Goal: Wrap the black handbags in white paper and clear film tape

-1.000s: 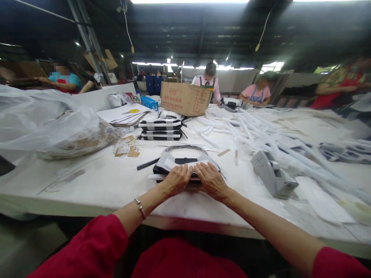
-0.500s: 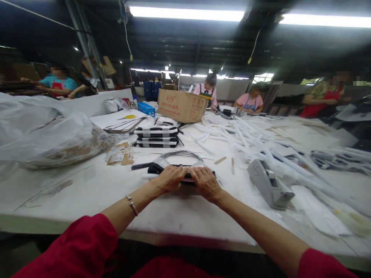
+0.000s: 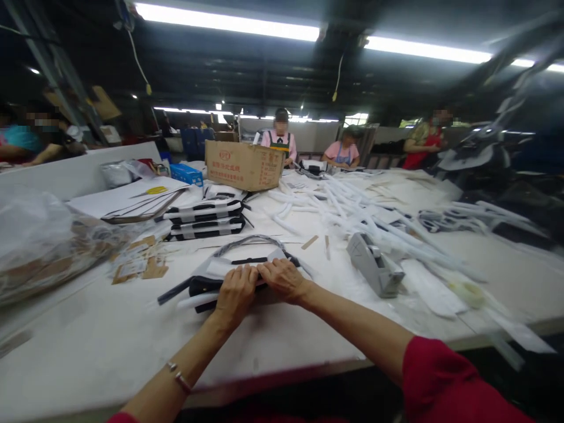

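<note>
A black handbag [image 3: 203, 285] lies folded on the white table, its long side towards me. White sheet wraps part of it, and its looped handle [image 3: 249, 238] is covered in clear plastic at the far side. My left hand [image 3: 238, 292] is closed over the near edge, fingers curled on the bag. Beside it, almost touching, my right hand [image 3: 282, 278] grips the same edge further right. A white foam tube [image 3: 194, 302] and a dark strap end [image 3: 174, 291] stick out to the left. My hands hide the middle of the near edge.
Stacked wrapped bags [image 3: 205, 226] sit beyond, before a cardboard box [image 3: 244, 166]. A grey tape dispenser [image 3: 374, 264] stands right, near many white foam tubes [image 3: 352, 202]. Yellow-handled scissors [image 3: 155, 190] lie on white sheets at left. A plastic sack [image 3: 35, 247] covers the left side. Co-workers sit beyond.
My view has turned to the right, so the scene sits further left. The bag now appears angled, with more of its white-covered top showing. Both hands still hold its near edge.
</note>
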`<state>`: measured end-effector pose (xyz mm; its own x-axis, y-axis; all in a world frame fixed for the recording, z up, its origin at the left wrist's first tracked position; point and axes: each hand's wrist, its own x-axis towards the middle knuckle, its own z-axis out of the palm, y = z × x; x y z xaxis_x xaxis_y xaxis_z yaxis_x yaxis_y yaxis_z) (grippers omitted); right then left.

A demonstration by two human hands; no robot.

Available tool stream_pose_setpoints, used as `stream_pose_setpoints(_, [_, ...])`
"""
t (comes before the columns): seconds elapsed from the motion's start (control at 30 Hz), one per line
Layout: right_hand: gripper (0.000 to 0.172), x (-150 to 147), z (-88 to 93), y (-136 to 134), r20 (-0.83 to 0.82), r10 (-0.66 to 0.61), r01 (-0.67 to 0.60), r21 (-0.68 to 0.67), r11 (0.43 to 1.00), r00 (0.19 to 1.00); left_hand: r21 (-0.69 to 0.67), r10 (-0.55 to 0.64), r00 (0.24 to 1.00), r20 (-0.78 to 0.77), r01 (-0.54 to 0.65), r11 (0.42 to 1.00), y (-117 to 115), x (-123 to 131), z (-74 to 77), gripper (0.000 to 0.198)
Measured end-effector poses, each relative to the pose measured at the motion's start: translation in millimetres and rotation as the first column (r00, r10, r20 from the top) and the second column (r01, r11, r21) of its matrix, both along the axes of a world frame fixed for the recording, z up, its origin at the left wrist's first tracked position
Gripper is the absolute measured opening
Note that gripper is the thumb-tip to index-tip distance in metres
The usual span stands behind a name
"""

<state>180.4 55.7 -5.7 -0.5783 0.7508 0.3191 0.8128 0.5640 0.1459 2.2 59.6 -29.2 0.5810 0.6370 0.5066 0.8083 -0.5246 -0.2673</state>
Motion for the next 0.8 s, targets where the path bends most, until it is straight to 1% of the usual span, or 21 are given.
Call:
stream_pose_setpoints(0.07, [0.025,-2.0,-0.8,-1.1,0.015,-0.016,0.016,0.020,1.000,1.000,0.108,-0.074,0.997,0.017,0.071,0.992,6.5,-5.4,-6.4,0.026])
stream_pose_setpoints(0.13, [0.025,-3.7,-3.0,-2.9,0.027,-0.021,0.020,0.048,0.999,0.999,0.199,-0.149,0.989,0.024,0.141,0.970,11.8,-10.9,-10.4,0.026])
stream_pose_setpoints(0.23, [0.025,-6.7,-4.9,-8.5,-0.002,-0.026,0.026,0.075,0.997,1.000,0.271,-0.205,0.979,0.021,0.192,0.943,14.3,-16.2,-12.1,0.027])
stream_pose_setpoints(0.3, [0.027,-7.3,-2.0,-15.8,-0.069,0.003,0.003,0.094,0.996,0.998,0.293,-0.216,0.976,0.021,0.200,0.935,13.6,-18.5,-11.5,0.029])
stream_pose_setpoints(0.37, [0.038,-3.3,5.3,-26.5,-0.168,0.094,-0.071,0.140,0.988,0.981,0.303,-0.208,0.978,0.033,0.188,0.934,12.8,-21.5,-10.0,0.029])
stream_pose_setpoints(0.4, [0.045,1.8,9.9,-32.7,-0.221,0.147,-0.109,0.176,0.978,0.964,0.301,-0.201,0.979,0.040,0.180,0.937,12.7,-23.5,-8.9,0.029])
stream_pose_setpoints(0.43, [0.048,9.6,14.4,-38.7,-0.274,0.189,-0.130,0.219,0.967,0.943,0.300,-0.191,0.980,0.049,0.168,0.939,12.8,-26.0,-7.4,0.029])
stream_pose_setpoints(0.47, [0.047,20.6,18.1,-44.2,-0.328,0.211,-0.125,0.263,0.957,0.921,0.298,-0.178,0.982,0.057,0.154,0.942,13.1,-28.9,-5.7,0.029])
stream_pose_setpoints(0.5, [0.041,34.9,20.2,-48.7,-0.384,0.208,-0.091,0.302,0.949,0.899,0.298,-0.162,0.985,0.066,0.135,0.945,13.5,-32.0,-3.6,0.030])
stream_pose_setpoints(0.57, [0.031,72.7,17.3,-53.9,-0.510,0.134,0.053,0.336,0.940,0.850,0.301,-0.124,0.988,0.091,0.091,0.949,14.7,-38.5,1.6,0.030])
stream_pose_setpoints(0.63, [0.024,118.1,4.3,-55.4,-0.635,-0.017,0.253,0.283,0.925,0.773,0.298,-0.075,0.988,0.133,0.032,0.954,16.5,-44.4,7.4,0.031])
stream_pose_setpoints(0.7, [0.018,161.4,-14.9,-56.0,-0.715,-0.229,0.445,0.127,0.886,0.660,0.274,-0.020,0.984,0.176,-0.030,0.961,18.7,-49.1,12.8,0.032])
stream_pose_setpoints(0.77, [0.018,192.2,-33.3,-57.0,-0.732,-0.409,0.541,-0.065,0.838,0.545,0.242,0.039,0.976,0.214,-0.092,0.966,20.7,-52.7,16.8,0.034])
stream_pose_setpoints(0.8, [0.019,200.5,-40.4,-57.3,-0.721,-0.468,0.549,-0.145,0.823,0.511,0.228,0.065,0.971,0.229,-0.118,0.966,21.5,-54.1,18.0,0.035])
